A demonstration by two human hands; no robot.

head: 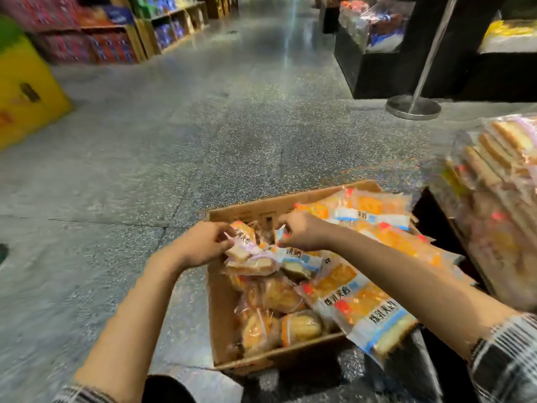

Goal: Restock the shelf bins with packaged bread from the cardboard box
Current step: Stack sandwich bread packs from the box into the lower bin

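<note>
Gripping bread packets [250, 254] with left hand [200, 242] and right hand [302, 231]; box [226, 301] mostly full, bin [494, 199] at 3 o'clock partly stocked.

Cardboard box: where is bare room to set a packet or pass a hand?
Bare speckled floor lies left of and beyond the cardboard box. Inside, bread packets crowd it, spilling over the right rim toward the shelf bin; both hands grip packets at its far end.

A single wide-angle view looks from the person's head, forward and steeply down, close over the cardboard box [232, 315] on the floor [203, 141]. Both forearms reach in from the bottom edge. Farther up the frame it takes in the aisle and distant shelves [116, 39].
</note>
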